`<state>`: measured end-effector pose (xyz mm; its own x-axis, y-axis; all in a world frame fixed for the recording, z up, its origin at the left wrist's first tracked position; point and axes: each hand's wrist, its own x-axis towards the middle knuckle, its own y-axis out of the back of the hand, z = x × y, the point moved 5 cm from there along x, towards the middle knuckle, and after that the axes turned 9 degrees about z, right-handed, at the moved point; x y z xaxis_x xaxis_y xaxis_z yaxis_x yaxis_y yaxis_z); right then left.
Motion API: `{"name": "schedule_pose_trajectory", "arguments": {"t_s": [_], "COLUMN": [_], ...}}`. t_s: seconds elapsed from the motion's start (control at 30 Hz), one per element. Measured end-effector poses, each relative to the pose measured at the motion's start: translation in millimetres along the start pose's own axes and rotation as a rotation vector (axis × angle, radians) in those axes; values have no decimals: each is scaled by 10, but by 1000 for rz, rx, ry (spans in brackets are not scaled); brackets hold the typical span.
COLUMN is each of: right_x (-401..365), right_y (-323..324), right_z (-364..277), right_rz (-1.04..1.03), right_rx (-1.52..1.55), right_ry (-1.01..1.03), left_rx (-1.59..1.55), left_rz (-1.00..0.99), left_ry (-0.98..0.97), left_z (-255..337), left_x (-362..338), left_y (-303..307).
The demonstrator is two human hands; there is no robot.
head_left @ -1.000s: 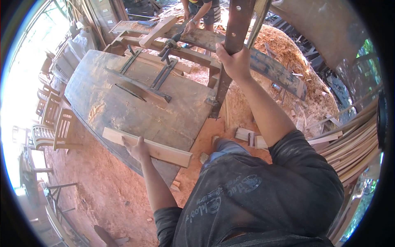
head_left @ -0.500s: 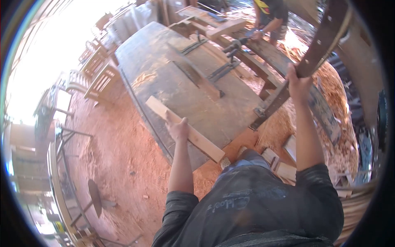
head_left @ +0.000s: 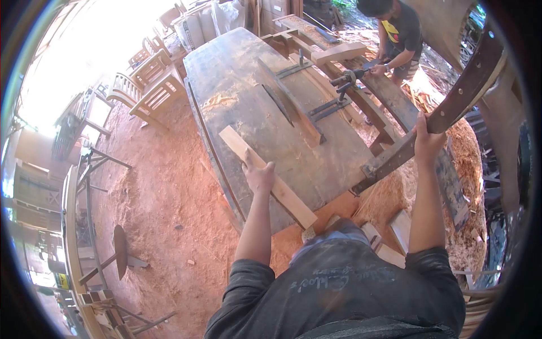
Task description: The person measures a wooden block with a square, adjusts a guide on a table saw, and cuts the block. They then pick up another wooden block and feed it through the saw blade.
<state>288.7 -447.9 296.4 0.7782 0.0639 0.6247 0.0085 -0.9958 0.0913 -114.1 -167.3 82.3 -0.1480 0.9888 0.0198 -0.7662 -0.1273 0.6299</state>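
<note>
L hand [head_left: 260, 176] pinches pale board [head_left: 268, 177] mid-length, centre of frame; prob. stiff, fairly light. R hand [head_left: 429, 141] grips dark beam [head_left: 389, 161].

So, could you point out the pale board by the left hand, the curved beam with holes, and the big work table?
Pale board [head_left: 294, 205]: head view, face near its lower end.
Curved beam [head_left: 451, 103]: head view, holed side beyond the right hand [head_left: 430, 141].
Work table [head_left: 333, 178]: head view, bare top.
</note>
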Motion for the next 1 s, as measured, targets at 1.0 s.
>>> {"name": "schedule_pose_trajectory", "arguments": {"t_s": [1.0], "right_x": [-3], "right_y": [17], "right_z": [-153], "right_rz": [3], "right_rx": [-44], "right_ry": [-31], "left_rx": [-70], "left_rz": [-7], "left_ry": [-20], "left_z": [91], "left_x": [-47], "left_y": [11]}}
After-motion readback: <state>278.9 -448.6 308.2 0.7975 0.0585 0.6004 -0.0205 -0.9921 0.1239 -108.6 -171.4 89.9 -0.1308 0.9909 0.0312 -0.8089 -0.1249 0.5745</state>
